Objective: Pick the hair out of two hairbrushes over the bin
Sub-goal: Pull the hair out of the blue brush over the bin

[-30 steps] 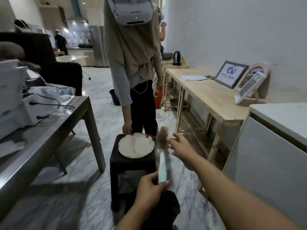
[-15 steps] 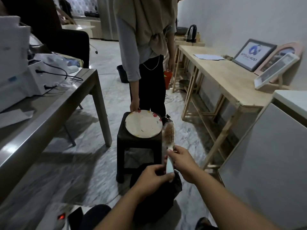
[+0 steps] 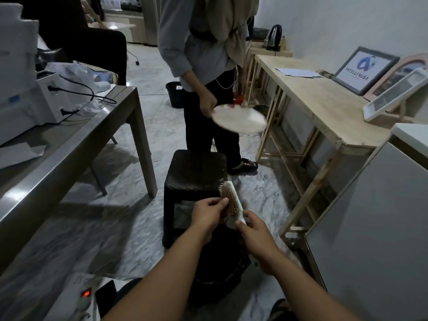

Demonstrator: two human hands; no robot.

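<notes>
Plate [image 3: 238, 118] lifted off stool [image 3: 195, 170] by bystander since earlier, hairbrush [image 3: 231, 202] now lower over dark bin [image 3: 220, 272], right hand [image 3: 256, 235] pinching its handle, left hand [image 3: 208, 213] fingers curled at the bristles, picking barely begun, second brush unseen.

Single view, head-worn, wide-angle. Looks forward and steeply down from the wearer's head; both forearms enter from the bottom edge. Near field: the hands, close under the lens. Mid field: dark stool [image 3: 195, 172] straight ahead. Left edge takes in the grey counter [image 3: 69, 144], right edge a wooden counter [image 3: 324, 107]. Verticals lean outward toward the edges.
</notes>
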